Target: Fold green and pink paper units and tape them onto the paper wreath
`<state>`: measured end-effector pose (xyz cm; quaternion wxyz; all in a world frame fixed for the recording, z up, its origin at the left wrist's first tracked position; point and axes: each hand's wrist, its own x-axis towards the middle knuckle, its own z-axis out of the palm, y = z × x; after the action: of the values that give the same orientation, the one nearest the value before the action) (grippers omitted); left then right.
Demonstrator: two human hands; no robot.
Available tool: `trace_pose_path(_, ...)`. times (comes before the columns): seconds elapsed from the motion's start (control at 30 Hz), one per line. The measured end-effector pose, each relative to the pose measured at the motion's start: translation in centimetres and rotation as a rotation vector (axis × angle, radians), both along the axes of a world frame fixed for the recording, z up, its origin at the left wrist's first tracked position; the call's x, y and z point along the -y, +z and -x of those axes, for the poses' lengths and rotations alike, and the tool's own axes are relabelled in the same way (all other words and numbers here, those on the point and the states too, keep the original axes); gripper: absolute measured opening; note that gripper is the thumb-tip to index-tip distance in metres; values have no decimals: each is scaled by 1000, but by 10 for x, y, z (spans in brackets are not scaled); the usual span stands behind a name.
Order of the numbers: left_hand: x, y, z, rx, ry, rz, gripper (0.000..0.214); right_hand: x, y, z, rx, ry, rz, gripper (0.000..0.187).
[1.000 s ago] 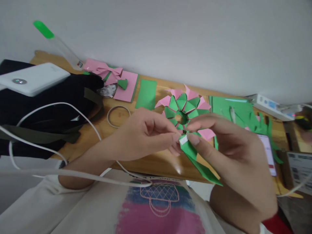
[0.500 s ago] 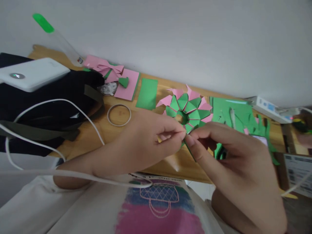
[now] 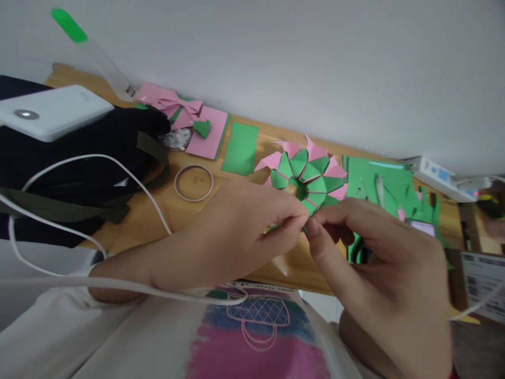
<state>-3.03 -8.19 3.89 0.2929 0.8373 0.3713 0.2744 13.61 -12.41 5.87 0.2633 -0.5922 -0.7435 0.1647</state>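
My left hand (image 3: 244, 237) is closed in a pinch, thumb against forefinger. Opposite it, the thumb and forefinger of my right hand (image 3: 379, 263) pinch too, and the fingertips of both hands meet. Between them is a small folded piece of green paper (image 3: 305, 232), mostly covered by the fingers. Just beyond the fingertips lies a round paper wreath (image 3: 299, 163) of green folded units with pink points round its outer edge. My hands hide its near side.
Left of the wreath are a green paper sheet (image 3: 240, 149), a tape roll or ring (image 3: 193, 167) and pink paper (image 3: 209, 137). A black bag (image 3: 94, 126) carries a white power bank (image 3: 59, 110). Green sheets (image 3: 366, 173), a phone (image 3: 422, 228) and a power strip (image 3: 444, 178) are at right. White cables cross the left.
Both hands have shifted slightly right in view, still pinching together. Less of the green paper shows under my right thumb. The whole scene has moved a little with the camera.
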Motion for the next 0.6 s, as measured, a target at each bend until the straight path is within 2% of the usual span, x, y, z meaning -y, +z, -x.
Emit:
trace_pose_path(0.17, -3, -3, 1, -4, -43, -21, 34, -2, 1, -3, -9, 27, 31, 16)
trace_pose_path(0.33, -7, -4, 5, -23, -112, 20, 32, 1, 1, -5, 62, 69, -2, 13)
trace_pose_path(0.43, -7, -5, 6, -27, -131, 36, 33, 4, 1, -2, 109, 50, -40, 14)
trace_pose_path(0.6, -5, -5, 1, -3, -119, -31, 36, 8, 1, 6, 208, -17, -122, 13)
